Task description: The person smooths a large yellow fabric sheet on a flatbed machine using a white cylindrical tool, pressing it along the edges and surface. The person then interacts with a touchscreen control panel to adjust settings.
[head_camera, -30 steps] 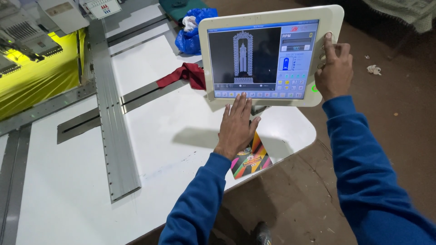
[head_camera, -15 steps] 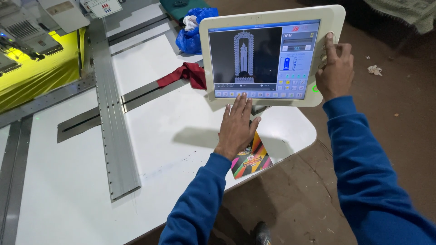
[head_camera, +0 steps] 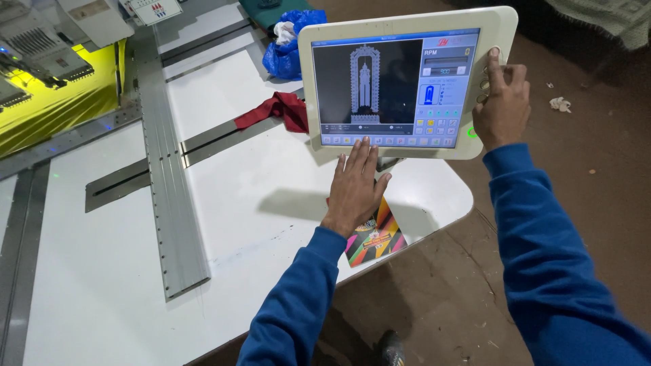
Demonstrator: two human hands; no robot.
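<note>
A white table (head_camera: pixel 102 285) is crossed by a grey metal rail (head_camera: pixel 166 183). Above its right end a white touchscreen panel (head_camera: pixel 407 85) is held up. The panel's right edge is gripped by the right hand (head_camera: pixel 503 108). Its lower edge is touched by the flat, open left hand (head_camera: pixel 356 186). A red cloth (head_camera: pixel 278 110) lies just left of the panel.

lit white-framed touchscreen (head_camera: pixel 400 88), colourful packet (head_camera: pixel 375 237) on table
</note>
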